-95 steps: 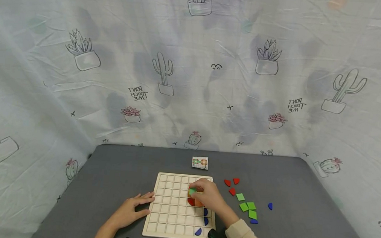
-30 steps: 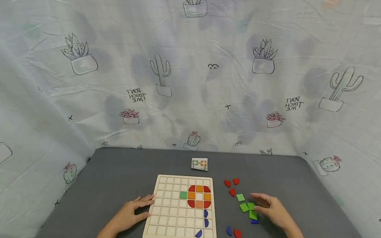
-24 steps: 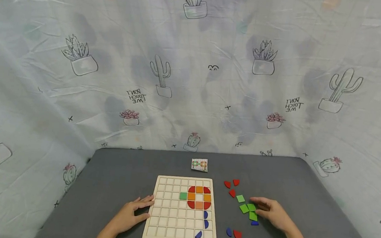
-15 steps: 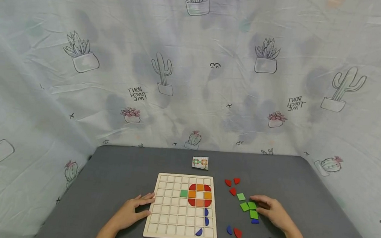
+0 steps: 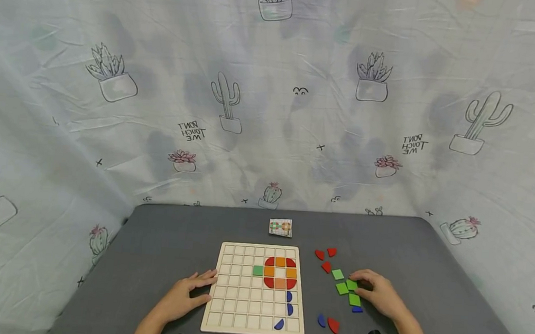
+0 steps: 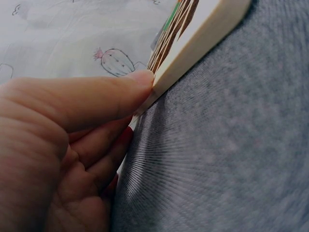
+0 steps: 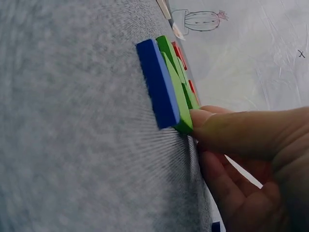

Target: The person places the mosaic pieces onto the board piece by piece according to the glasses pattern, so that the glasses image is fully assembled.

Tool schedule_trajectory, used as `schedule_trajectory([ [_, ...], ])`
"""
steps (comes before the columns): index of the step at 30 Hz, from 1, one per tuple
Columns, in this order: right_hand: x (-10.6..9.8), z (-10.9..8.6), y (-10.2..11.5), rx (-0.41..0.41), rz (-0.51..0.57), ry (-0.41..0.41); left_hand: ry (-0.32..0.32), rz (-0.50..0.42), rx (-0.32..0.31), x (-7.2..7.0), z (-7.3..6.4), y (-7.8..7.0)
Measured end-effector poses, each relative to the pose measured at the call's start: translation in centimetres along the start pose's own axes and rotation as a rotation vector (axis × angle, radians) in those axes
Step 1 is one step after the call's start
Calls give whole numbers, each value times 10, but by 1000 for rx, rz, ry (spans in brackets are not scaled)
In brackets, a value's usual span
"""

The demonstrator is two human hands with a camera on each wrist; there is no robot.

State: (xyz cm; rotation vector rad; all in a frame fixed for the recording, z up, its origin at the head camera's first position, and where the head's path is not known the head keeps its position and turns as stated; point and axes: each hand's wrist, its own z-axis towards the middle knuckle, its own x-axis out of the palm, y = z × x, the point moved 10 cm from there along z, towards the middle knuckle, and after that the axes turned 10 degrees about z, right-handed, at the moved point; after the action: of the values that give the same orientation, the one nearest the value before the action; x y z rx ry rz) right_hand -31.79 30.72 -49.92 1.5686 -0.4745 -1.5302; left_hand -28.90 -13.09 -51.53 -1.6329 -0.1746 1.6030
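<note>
Head view: left hand (image 5: 179, 297) spread against board edge (image 5: 205, 315); right hand (image 5: 380, 294), well apart, pinches green tile (image 5: 351, 285).

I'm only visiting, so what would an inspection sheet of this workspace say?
Surface: gray tabletop, fabric-like texture.
Job's things: wooden grid board, partly filled with coloured pieces; loose green squares, red pieces and blue pieces to its right; picture card behind it.
Clutter: nothing seen.
Left hand: touching the board's left edge.
Right hand: at the nearest green square; whether gripping it is unclear.
Cables: none clearly seen.
Surroundings: pale cactus-print cloth behind and beside the tabletop.
</note>
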Motion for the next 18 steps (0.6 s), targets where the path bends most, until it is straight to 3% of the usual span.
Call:
schedule_trajectory([
  [5, -1, 1, -1, 92, 110, -16, -1, -3, -3, 1, -1, 1],
  [8, -2, 4, 6, 107, 145, -49, -4, 2, -4, 0, -1, 1],
  [15, 6, 17, 47, 11, 175, -110, -17, 39, 5, -2, 0, -1],
  [18, 17, 26, 60, 6, 200, -117, -7, 32, -6, 0, 1, 0],
])
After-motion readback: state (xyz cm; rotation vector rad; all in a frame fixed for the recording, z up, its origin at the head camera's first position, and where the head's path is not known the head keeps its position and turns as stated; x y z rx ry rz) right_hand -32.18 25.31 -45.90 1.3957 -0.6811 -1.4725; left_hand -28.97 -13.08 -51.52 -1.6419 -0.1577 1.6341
